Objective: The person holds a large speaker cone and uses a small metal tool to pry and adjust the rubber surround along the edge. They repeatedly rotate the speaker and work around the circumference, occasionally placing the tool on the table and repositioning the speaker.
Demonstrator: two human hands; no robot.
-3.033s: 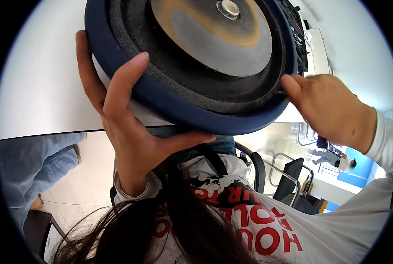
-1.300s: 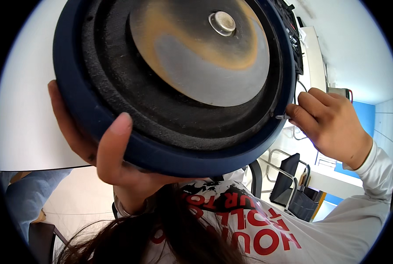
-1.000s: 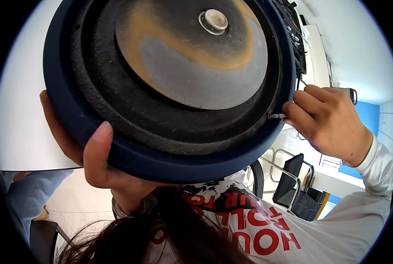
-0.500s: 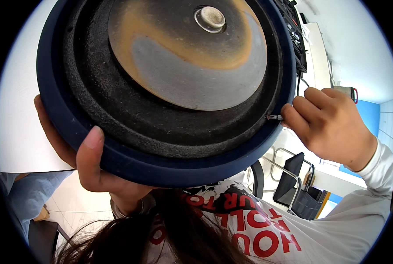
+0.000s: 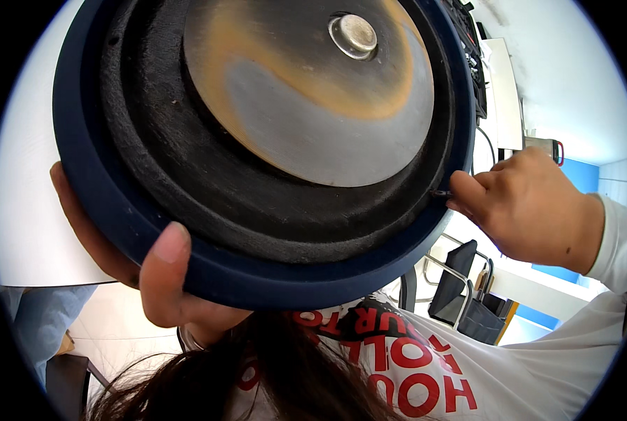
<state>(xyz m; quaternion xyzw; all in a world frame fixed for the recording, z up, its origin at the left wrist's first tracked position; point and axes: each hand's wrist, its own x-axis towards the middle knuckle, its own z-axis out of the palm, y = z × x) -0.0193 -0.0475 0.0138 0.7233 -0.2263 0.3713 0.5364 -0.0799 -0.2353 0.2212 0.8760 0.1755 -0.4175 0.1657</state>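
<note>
While your left hand point(image 5: 176, 302) clasped the base point(image 5: 271, 217), thumb over rim, your right hand point(image 5: 538, 210) pinched the tool point(image 5: 439, 194); straight alignment and firm support were best.

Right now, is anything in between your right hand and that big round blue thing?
Yes, one slim little tool. The right hand pinches it, and it points at the right-hand edge of the round blue thing. I can't tell if its tip touches. Nothing else visible is between them.
</note>
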